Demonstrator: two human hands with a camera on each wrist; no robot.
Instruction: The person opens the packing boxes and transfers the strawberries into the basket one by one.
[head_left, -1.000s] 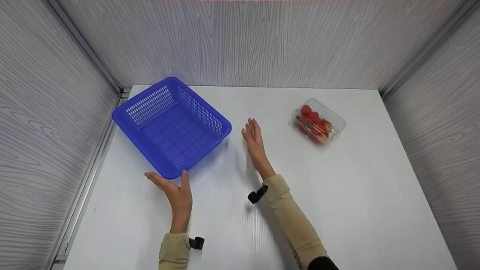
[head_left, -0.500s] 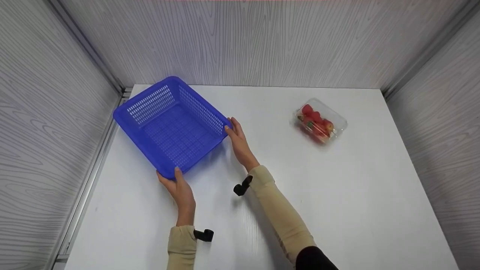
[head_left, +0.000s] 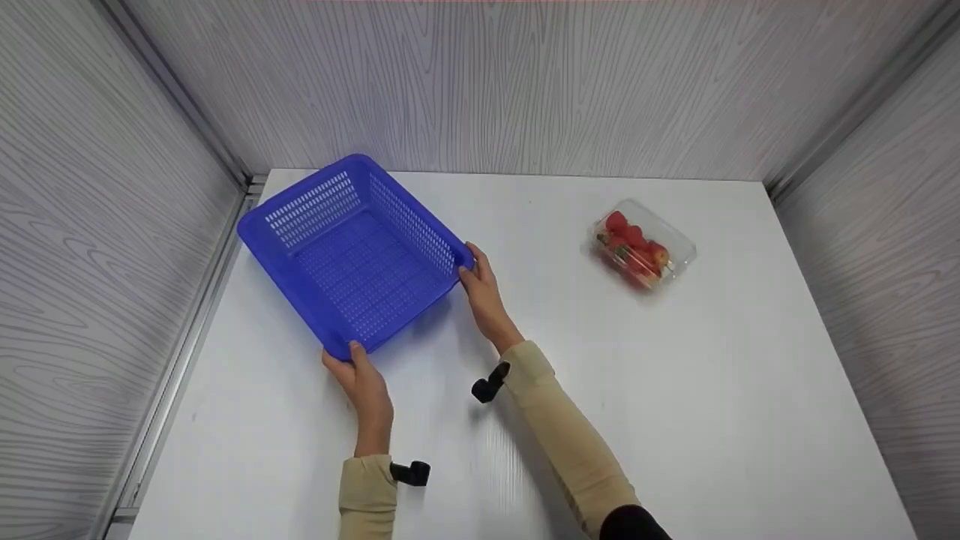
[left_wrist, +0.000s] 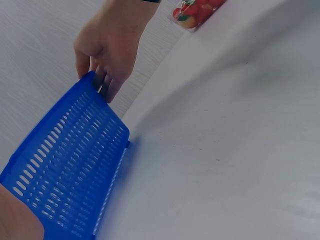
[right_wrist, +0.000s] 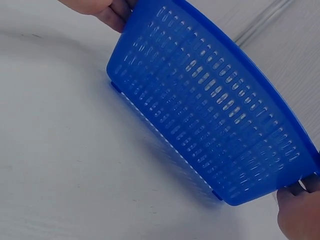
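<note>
A blue slotted plastic basket (head_left: 352,251) with nothing in it sits at the left of the white table (head_left: 675,390), turned at an angle. My left hand (head_left: 361,379) grips its nearest corner, thumb over the rim. My right hand (head_left: 484,292) grips the right corner, fingers curled on the rim. In the left wrist view the basket wall (left_wrist: 70,165) runs to the right hand (left_wrist: 107,45). The right wrist view shows the basket's long side (right_wrist: 210,115) between the left hand (right_wrist: 100,7) and the right hand (right_wrist: 300,212), with shadow beneath it.
A clear plastic box of strawberries (head_left: 643,244) lies at the back right of the table, also seen in the left wrist view as a box (left_wrist: 197,9). Grey wood-grain walls (head_left: 112,225) enclose the table on the left, back and right.
A second ago both hands were open and apart from the basket. They closed in and now grip its near and right corners; the basket has shifted slightly to the right.
</note>
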